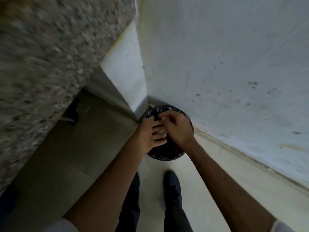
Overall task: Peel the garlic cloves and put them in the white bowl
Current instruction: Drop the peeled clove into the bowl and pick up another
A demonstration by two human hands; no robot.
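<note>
**Desk:** What does the picture show?

**Me:** My two hands over a black-lined bin [167,158], in the corner where the wall [217,64] meets the floor [209,190]. My left hand [150,136] lies flat, fingers straight and spread, gripping nothing. My right hand [178,129] sits just above and to its right, with its fingers bent down onto the left fingers.

**Desk:** Is the right hand holding anything?

**Me:** I cannot tell, because the fingertips are blurred. A pale scrap [161,131] lies on my left fingers, under the right hand. I take it for garlic skin, meant for the bin directly below both hands.

**Desk:** Where are the cloves and the bowl?

**Me:** Neither is in view. The speckled tabletop [41,56] runs well to the left of my left hand, blurred, and what it carries does not show. My shoes [172,183] stand nearer me than the hands.

**Desk:** So how far along is the job?

**Me:** Late, by my reading. Clearing skins over a bin suggests the peeling, or a batch of it, is done. Whether every clove is peeled and in the bowl cannot be checked from here.
</note>
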